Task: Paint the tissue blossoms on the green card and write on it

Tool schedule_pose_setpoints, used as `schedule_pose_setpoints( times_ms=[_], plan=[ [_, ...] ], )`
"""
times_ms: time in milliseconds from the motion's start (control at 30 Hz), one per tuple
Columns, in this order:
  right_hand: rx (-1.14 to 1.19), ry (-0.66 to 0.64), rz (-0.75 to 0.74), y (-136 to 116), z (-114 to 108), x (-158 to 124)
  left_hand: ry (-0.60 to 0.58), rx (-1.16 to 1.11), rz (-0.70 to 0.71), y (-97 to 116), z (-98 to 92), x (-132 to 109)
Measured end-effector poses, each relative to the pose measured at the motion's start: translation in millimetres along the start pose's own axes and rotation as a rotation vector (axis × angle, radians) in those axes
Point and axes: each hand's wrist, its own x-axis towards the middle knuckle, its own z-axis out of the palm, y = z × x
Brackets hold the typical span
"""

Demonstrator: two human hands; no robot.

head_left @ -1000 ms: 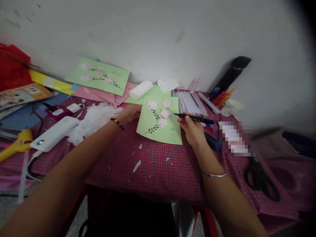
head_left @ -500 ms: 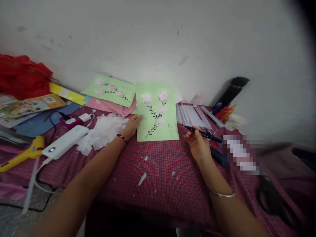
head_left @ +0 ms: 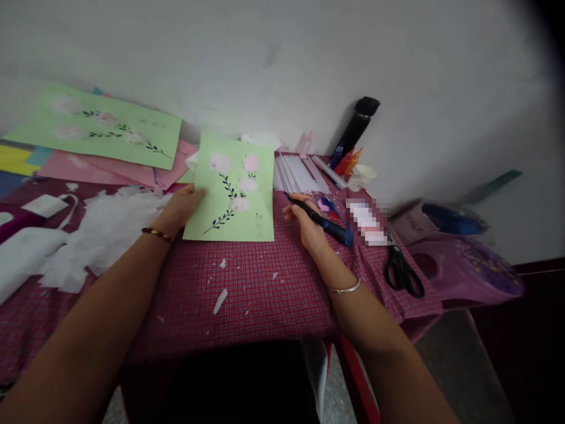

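Note:
A light green sheet [head_left: 260, 227] with pale pink puffy flowers and a dark leafy stem drawn on it stands slightly raised over the checked tablecloth. My left hand [head_left: 188, 203] grips its left edge, with the thumb on the front and the other fingers partly hidden. To the right of the sheet, my right hand [head_left: 306, 229] holds a black pen [head_left: 309, 212] between thumb and fingers, its tip pointing left toward the sheet without touching it. Small writing marks show near the sheet's lower right.
A second green flower sheet [head_left: 132, 141] lies on pink paper [head_left: 88, 171] at the back left. White paper scraps [head_left: 119, 215] are heaped by my left forearm. Glue sticks [head_left: 295, 175], paint tubes [head_left: 348, 162] and black scissors [head_left: 402, 272] are on the right. A wall rises behind.
The view has turned to the right, bringing the scissors and a pink bag into clearer sight. Both hands keep their holds on the sheet and the pen.

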Motion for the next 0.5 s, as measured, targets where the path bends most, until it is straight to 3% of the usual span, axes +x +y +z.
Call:
schedule_pose_setpoints(
  times_ms=[133, 300, 500],
  plan=[
    [-0.145, -0.061, -0.099, 0, -1, -1, 0.060, 0.335, -0.039, 8, 2.1, 6],
    [-0.225, -0.071, -0.129, 0, 3, 0, 0.024, 0.387, -0.056, 13, 4.9, 8],
    [-0.243, 0.051, -0.156, -1, 4, -1, 0.135, 0.263, 0.191, 2, 0.7, -5]
  ],
)
